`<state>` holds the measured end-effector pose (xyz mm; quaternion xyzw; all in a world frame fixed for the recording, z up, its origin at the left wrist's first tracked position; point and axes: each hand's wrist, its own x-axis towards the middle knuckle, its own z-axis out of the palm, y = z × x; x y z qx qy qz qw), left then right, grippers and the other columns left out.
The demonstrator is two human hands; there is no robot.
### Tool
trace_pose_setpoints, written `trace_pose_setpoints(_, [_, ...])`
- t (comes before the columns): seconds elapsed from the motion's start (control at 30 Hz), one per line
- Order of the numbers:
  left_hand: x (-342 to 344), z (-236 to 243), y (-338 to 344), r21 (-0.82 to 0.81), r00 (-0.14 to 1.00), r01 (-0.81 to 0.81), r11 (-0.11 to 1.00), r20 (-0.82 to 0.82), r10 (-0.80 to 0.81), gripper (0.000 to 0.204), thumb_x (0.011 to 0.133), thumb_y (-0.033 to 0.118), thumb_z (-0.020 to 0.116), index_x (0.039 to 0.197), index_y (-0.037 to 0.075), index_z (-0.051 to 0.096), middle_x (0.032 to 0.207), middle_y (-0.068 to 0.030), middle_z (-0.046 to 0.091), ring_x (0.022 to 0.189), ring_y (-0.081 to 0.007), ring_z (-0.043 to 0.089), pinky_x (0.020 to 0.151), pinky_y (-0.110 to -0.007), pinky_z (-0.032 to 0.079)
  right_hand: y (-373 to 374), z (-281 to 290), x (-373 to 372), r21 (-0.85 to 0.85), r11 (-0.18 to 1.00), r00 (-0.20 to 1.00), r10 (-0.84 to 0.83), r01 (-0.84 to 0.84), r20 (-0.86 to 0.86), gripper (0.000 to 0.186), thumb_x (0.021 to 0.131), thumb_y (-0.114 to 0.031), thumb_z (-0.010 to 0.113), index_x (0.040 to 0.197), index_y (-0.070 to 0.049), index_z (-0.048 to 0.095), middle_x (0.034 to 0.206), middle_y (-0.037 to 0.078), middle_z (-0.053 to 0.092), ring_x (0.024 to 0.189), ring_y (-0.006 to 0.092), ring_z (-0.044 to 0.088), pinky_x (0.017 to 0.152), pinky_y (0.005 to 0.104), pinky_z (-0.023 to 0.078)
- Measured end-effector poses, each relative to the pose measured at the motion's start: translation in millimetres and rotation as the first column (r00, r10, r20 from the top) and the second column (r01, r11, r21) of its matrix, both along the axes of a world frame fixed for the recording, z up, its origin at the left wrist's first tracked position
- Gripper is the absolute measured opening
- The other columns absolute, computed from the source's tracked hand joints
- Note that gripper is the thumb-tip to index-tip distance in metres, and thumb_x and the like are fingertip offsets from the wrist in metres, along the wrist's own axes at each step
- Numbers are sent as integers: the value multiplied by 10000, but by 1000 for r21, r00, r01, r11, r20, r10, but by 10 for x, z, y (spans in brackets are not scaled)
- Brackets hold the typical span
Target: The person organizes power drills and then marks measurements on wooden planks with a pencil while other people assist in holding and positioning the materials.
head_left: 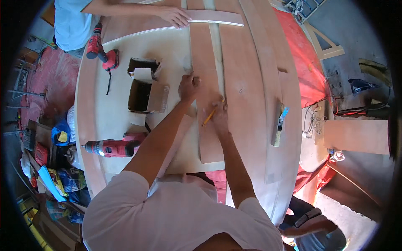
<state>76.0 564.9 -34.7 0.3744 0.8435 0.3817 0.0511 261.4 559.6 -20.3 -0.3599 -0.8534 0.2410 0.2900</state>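
A yellow pencil [209,116] slants out of my right hand [220,117], whose fingers are closed round it over a long reddish-brown wooden strip [210,146]. At the strip's left edge, farther from me, my left hand [189,88] is closed; whatever its fingers hold is too small to make out. The strip lies lengthwise on the worktable, beside a wider wooden board [247,113] to its right. Two open cardboard boxes, the nearer one [158,97] with raised flaps, stand left of my left forearm.
A red drill [111,148] lies at the near left, another [95,48] at the far left. Across the table, a co-worker's hand [173,16] rests on a curved wooden piece [215,16]. A paintbrush [279,125] lies to the right. Another person [314,226] is at the lower right.
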Motion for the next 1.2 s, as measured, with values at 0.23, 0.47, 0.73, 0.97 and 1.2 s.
trace_pose_setpoints(0.23, [-72,61,-83,56,994,-59,997,94,53,354,833,285,568,1139,107,593,958,-97,562,825,-281,601,704,-396,498,813,66,-828,-765,639,896,-289,-82,-337,302,891,-319,501,994,-36,523,734,91,533,729,234,546,697,347,466])
trace_pose_setpoints(0.47, [8,143,-58,47,997,-73,996,3,73,305,850,243,526,1100,82,595,975,-99,567,831,-299,602,702,-405,501,919,-120,-770,-517,843,895,-109,-147,-432,232,785,32,587,933,-60,434,845,16,470,753,123,478,674,294,442])
trace_pose_setpoints(0.73, [-91,158,-146,-22,998,-63,998,29,64,315,847,233,526,1109,69,590,1024,-96,559,865,-298,594,736,-407,492,851,-18,-762,-320,935,957,58,-152,-286,192,959,-225,387,893,-67,475,836,56,486,777,152,478,727,294,426])
trace_pose_setpoints(0.97, [-55,174,-84,-6,996,-54,999,65,54,309,858,231,520,1116,74,586,1033,-94,559,875,-298,592,737,-410,490,839,-508,-545,-579,798,913,-98,-165,-395,310,781,50,589,994,-59,393,1072,147,508,1077,271,486,921,349,382])
trace_pose_setpoints(1.2, [-52,175,-97,-34,994,-32,999,102,36,272,844,171,536,1084,55,591,1000,-116,555,864,-305,589,730,-408,491,953,60,-926,-227,963,956,79,-147,-282,411,703,159,464,1034,-73,389,950,127,482,919,258,471,902,307,354])
